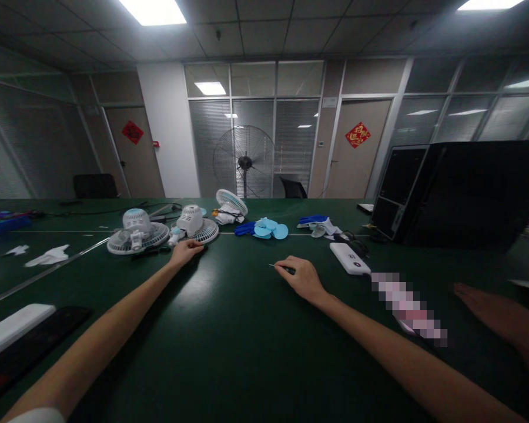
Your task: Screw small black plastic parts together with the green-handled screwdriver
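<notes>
My left hand (186,252) reaches forward to the near edge of a small white fan (190,221) lying face down on its grille; its fingers are closed at the rim. Between the fingertips of my right hand (302,278), a small screwdriver (272,265) is pinched over the green table (229,329). Its thin metal tip points left, and most of the handle is hidden in the hand. Left of the gripped fan lies a second white fan (136,222), also face down. Behind them, a third fan (231,207) rests with its head tilted up.
Light blue discs (271,228) lie beside blue gloves (245,229). To the right are more gloves (320,225), a white power bank (349,258) and a black computer case (462,194). Another person's hand (480,296) rests at far right. Left are phone-like slabs (30,341).
</notes>
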`<state>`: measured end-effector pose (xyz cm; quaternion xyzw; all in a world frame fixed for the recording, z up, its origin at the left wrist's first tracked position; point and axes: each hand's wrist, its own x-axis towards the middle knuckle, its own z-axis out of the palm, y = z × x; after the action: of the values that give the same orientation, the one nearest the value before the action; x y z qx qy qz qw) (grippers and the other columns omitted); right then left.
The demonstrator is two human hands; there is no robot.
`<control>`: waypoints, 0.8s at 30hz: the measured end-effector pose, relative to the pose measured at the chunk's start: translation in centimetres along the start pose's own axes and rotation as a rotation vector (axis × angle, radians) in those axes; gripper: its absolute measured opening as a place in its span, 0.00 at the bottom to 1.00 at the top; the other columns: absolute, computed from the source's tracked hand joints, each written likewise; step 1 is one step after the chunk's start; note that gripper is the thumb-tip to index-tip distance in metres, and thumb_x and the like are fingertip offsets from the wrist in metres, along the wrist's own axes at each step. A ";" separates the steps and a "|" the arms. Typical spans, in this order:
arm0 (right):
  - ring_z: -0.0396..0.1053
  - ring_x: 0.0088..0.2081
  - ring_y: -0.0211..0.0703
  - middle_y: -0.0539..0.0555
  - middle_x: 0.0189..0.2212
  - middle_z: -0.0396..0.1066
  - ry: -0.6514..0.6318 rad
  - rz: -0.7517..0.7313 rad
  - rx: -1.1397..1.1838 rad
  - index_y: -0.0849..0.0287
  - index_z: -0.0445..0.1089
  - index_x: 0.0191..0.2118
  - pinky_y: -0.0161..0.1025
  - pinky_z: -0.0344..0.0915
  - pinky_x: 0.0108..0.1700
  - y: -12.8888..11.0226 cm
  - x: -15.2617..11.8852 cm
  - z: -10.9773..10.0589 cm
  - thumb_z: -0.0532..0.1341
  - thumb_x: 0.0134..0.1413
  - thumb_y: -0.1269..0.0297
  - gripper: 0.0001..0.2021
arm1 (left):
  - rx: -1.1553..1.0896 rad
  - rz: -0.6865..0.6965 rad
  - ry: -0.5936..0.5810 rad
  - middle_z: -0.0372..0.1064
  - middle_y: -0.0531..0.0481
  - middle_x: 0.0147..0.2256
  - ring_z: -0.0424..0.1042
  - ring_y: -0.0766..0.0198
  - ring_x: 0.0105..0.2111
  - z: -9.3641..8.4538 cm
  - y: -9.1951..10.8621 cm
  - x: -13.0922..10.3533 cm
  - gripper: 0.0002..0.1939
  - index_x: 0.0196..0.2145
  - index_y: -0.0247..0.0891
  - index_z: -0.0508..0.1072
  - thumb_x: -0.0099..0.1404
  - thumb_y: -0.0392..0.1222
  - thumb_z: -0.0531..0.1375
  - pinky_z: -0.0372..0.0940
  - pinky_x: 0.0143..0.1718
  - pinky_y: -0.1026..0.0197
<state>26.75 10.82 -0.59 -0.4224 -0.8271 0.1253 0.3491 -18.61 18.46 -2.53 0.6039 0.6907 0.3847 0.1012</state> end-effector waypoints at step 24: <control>0.77 0.42 0.48 0.53 0.43 0.81 -0.116 -0.077 -0.023 0.51 0.83 0.47 0.43 0.70 0.47 -0.5 -0.1 -0.1 0.61 0.69 0.56 0.12 | -0.192 0.497 -0.548 0.77 0.44 0.45 0.73 0.58 0.40 7.5 13.4 -9.9 0.17 0.49 0.39 0.81 0.70 0.52 0.63 0.65 0.40 0.59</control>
<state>26.57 10.43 -0.36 -0.3860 -0.8630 0.1267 0.3003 -1.46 12.20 -2.10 0.8211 0.4315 0.2849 0.2418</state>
